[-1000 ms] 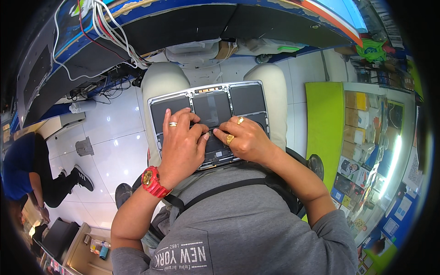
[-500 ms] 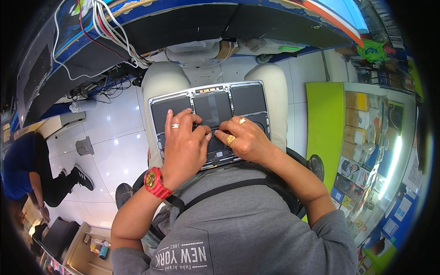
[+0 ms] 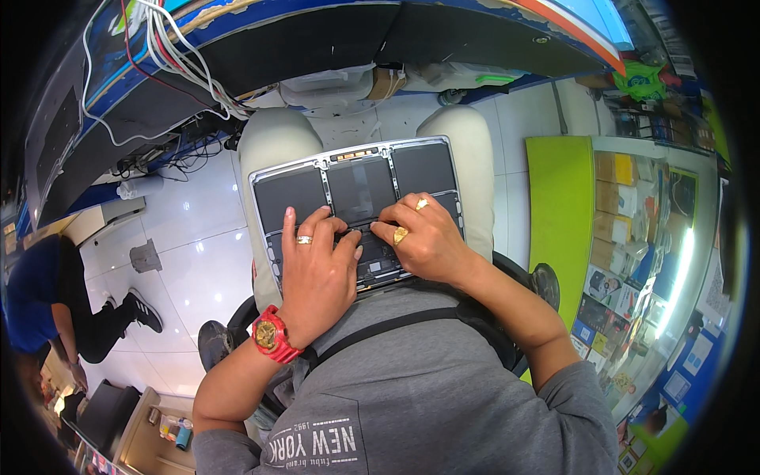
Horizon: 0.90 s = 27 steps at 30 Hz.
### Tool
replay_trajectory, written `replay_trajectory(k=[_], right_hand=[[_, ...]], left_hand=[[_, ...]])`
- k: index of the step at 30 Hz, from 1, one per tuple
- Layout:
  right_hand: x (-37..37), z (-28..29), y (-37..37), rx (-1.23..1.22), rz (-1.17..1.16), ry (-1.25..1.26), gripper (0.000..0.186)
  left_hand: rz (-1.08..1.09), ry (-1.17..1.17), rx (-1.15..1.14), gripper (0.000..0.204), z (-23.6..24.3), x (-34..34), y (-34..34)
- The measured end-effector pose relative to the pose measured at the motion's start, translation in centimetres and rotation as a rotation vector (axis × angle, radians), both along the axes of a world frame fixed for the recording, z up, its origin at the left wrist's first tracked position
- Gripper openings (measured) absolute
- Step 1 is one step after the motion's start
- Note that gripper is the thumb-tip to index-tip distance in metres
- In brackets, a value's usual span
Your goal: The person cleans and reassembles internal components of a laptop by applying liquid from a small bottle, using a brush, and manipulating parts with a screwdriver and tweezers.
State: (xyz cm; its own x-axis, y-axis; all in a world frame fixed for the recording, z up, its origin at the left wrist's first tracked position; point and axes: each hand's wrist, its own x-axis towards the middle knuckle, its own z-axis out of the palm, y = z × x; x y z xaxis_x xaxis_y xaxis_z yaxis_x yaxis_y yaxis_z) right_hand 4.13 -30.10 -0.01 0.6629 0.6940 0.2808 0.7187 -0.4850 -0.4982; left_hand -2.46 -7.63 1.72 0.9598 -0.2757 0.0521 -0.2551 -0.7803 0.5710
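Note:
An opened laptop base with black battery packs and a silver rim lies tilted across my lap. My left hand, with a ring and a red watch, rests over its left middle part. Its fingers are apart and bent, the tips touching the dark inner parts. My right hand, wearing two gold rings, is closed in a pinch at the middle of the laptop base. Whatever sits between those fingertips is hidden. A small gap separates the two hands' fingertips.
My knees flank the laptop base. Ahead stands a dark-fronted bench, with white cables hanging at its left. A glass display case with a green side is at the right. Another person is at the far left.
My left index finger and thumb have spread slightly apart and sit a little farther from my right fingertips. My right hand stays pinched at nearly the same spot. The view has shifted slightly.

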Motion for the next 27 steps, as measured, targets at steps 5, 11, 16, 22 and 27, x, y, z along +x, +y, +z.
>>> replay_trajectory(k=[5, 11, 16, 22, 27], right_hand=[[0.1, 0.1, 0.2, 0.012, -0.001, 0.003, 0.031], [0.1, -0.1, 0.3, 0.025, 0.009, 0.021, 0.029], [0.1, -0.5, 0.3, 0.044, 0.019, 0.037, 0.027], [0.3, -0.4, 0.3, 0.04, 0.027, 0.027, 0.026], [0.3, -0.4, 0.3, 0.044, 0.029, 0.028, 0.025]], left_hand=[[-0.024, -0.014, 0.032, 0.027, -0.1, 0.0, 0.0], [-0.066, -0.032, 0.115, 0.035, -0.3, -0.4, -0.3], [-0.064, -0.029, 0.118, 0.036, -0.2, -1.0, -0.5], [0.0, -0.018, 0.099, 0.036, 0.1, -1.1, -0.6], [-0.017, -0.021, 0.109, 0.038, -0.2, -1.0, -0.7]])
